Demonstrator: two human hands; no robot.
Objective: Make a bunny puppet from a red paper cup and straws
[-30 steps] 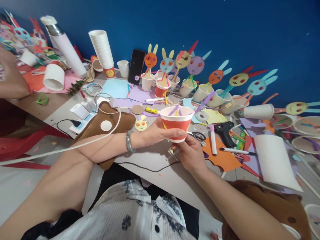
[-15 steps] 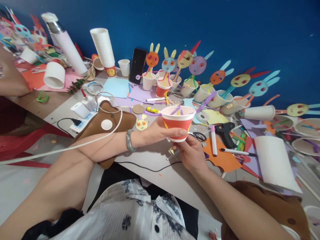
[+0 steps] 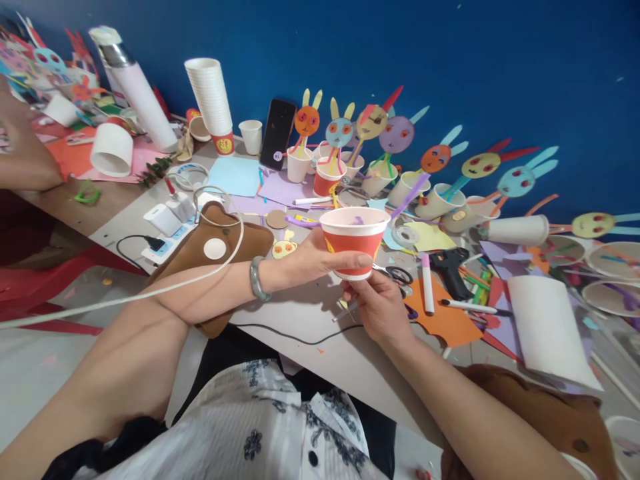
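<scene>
Left hand (image 3: 317, 259) wraps red cup (image 3: 356, 245); right hand (image 3: 384, 310) pinches underneath. Purple strips (image 3: 411, 195) on; rabbit face (image 3: 285, 249) loose beside cup.

Obscured and cropped parts
On my feed, the cup (image 3: 354, 248) hides most fingers of the left hand (image 3: 315, 259); the left edge crops a co-worker's arm (image 3: 25, 157).

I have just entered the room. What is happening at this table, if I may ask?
A person's left hand holds a red paper cup upright above the table, while the right hand is at its base. Purple strips show at both sides of the cup. Behind it, several rabbit-faced paper figures stand in cups. Scissors and a black glue gun lie to the right.
</scene>
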